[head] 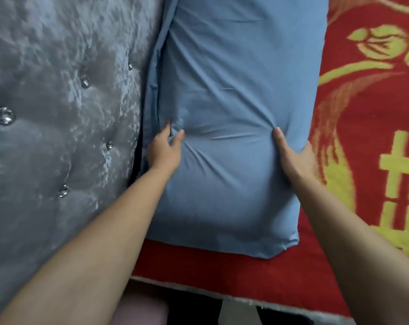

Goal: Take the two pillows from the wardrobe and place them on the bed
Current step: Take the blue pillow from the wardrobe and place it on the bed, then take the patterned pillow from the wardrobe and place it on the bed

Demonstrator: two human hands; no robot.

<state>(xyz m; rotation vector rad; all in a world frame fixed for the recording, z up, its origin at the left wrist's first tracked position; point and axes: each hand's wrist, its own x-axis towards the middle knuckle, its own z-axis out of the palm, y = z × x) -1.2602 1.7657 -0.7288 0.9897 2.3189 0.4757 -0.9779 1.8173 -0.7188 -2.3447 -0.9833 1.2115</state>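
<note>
Close left, headboard (58,113) against pillow (234,90).

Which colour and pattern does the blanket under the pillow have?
Red blanket with yellow-green motifs, head view.

Home bedroom — tufted headboard (58,113), red blanket (367,160), pillow (234,90)

Both forearms bare to the frame edge, no sleeves visible. Left hand (164,153) and right hand (296,160) bare: no rings, no watch. Short, unpainted nails.
</note>
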